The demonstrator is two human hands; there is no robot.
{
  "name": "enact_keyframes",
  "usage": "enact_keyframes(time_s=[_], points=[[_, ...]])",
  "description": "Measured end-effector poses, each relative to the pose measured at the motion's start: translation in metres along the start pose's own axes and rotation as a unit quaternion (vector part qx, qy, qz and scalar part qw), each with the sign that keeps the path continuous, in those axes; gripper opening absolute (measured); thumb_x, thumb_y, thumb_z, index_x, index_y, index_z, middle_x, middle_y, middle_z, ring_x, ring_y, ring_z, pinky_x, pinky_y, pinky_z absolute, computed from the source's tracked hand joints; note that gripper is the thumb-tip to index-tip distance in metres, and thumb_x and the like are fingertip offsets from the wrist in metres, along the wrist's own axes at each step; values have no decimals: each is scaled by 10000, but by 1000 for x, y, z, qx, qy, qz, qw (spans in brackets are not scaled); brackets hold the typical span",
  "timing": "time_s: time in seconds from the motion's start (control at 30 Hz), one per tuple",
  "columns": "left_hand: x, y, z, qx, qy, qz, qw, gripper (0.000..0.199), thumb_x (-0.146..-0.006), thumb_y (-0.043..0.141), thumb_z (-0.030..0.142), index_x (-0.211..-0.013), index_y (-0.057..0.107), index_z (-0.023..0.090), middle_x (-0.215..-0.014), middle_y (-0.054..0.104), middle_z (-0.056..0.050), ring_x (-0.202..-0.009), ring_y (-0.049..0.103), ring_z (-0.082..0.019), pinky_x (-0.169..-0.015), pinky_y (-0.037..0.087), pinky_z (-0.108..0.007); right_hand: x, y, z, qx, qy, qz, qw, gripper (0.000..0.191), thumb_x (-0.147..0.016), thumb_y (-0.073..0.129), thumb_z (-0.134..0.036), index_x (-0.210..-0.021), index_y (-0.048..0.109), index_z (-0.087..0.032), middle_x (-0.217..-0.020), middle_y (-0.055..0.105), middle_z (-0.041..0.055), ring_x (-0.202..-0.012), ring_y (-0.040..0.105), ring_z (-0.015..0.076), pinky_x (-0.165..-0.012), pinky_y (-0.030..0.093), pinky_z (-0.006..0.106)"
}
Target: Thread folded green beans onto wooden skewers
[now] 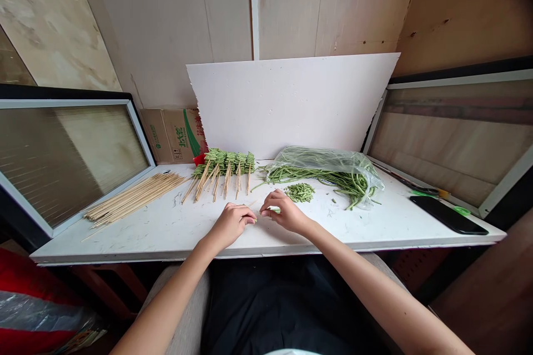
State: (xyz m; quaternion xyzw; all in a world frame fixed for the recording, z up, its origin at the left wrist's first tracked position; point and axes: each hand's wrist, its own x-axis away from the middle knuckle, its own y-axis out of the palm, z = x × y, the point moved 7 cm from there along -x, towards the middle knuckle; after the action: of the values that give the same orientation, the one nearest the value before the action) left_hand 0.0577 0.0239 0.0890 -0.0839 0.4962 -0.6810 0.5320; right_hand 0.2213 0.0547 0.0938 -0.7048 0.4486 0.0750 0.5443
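On the left of the white table (158,236), a loose sheaf of thin sticks (135,197) lies slanting; a careless elbow could scatter them, as I see no band around them. Beyond, on the far side, stands a cardboard box (170,136). Next come the skewered bean bundles (230,163), stick ends poking towards me, so a reach across could catch them and upset the rows. Near the middle, my left hand (233,223) is pinched narrow on a small green bean piece (255,221); squeezed off-centre, it could slip or split. My right hand (288,213), just beside it, has its fingers curled close, with green showing by the thumb (whether I grip that or it merely lies beneath, I cannot tell). Just past it sits the heap of cut beans (300,192), near enough for my knuckles to spread it. Farther right, a clear plastic bag (316,156) half covers the long beans (358,182) and bars a clean grab at them; at the near right lies a black phone (447,214), which a stray forearm could nudge off
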Motion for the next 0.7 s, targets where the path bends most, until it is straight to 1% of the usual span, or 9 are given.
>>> enact_keyframes(time_s=[0.07,0.17,0.23,0.3,0.4,0.5,0.57,0.6,0.7], points=[[0,0,-4,2,-12,11,1000,169,-947,615,198,-932,775,252,-894,803,-27,-955,700,-254,-983,501,-403,2,-5,15,29,28,4,999,142,-961,711,-334,-951,802,-226,-907,702,100,-923,569,261,-862,474,402],[0,2,-11,28,-25,18,999,165,-981,578,224,-985,742,239,-850,795,-24,-915,724,-235,-946,528,-379,9,-7,39,56,78,-12,995,154,-962,705,-330,-911,808,-227,-857,702,92,-905,566,263,-827,469,387],[0,4,-16,55,-30,16,998,156,-999,554,243,-1008,708,228,-861,795,-24,-861,740,-211,-896,553,-354,13,-4,49,59,93,-31,993,173,-961,703,-329,-872,807,-223,-822,709,88,-910,581,266,-826,472,379],[0,5,-21,77,-36,14,996,139,-1012,539,265,-1033,670,223,-889,797,-29,-828,751,-198,-840,570,-336,15,-3,53,57,98,-38,993,191,-959,703,-346,-864,807,-217,-816,722,89,-927,596,269,-843,478,381],[0,2,-24,91,-42,32,994,133,-1031,529,315,-1069,622,227,-929,804,-44,-892,768,-210,-843,577,-344,13,-7,50,35,115,-16,993,256,-977,666,-413,-931,805,-203,-901,757,100,-950,619,266,-857,495,385],[0,-4,-24,130,-56,58,988,181,-1042,532,380,-1115,595,227,-989,811,-68,-988,766,-221,-878,576,-353,5,-10,38,-50,144,5,988,369,-1007,593,-489,-976,794,-181,-977,775,108,-920,663,239,-771,524,334],[-1,-6,-21,172,-55,70,981,227,-1030,560,415,-1118,618,214,-1069,801,-90,-1026,755,-220,-913,573,-354,0,-8,25,-113,151,-2,982,410,-1011,572,-519,-988,791,-173,-984,779,101,-880,688,217,-713,525,300],[-2,-6,-20,188,-50,76,978,245,-1015,585,427,-1102,645,206,-1117,790,-100,-1050,745,-221,-934,567,-355,-2,-7,18,-135,148,-9,980,415,-1009,574,-529,-995,790,-175,-988,780,96,-872,695,210,-707,526,293],[-5,-6,-17,213,-36,88,972,271,-956,670,450,-1005,724,189,-1212,749,-114,-1114,707,-239,-936,556,-348,-4,1,-2,-162,121,-34,979,383,-987,617,-541,-1028,790,-202,-1038,779,86,-943,699,218,-755,535,301]])
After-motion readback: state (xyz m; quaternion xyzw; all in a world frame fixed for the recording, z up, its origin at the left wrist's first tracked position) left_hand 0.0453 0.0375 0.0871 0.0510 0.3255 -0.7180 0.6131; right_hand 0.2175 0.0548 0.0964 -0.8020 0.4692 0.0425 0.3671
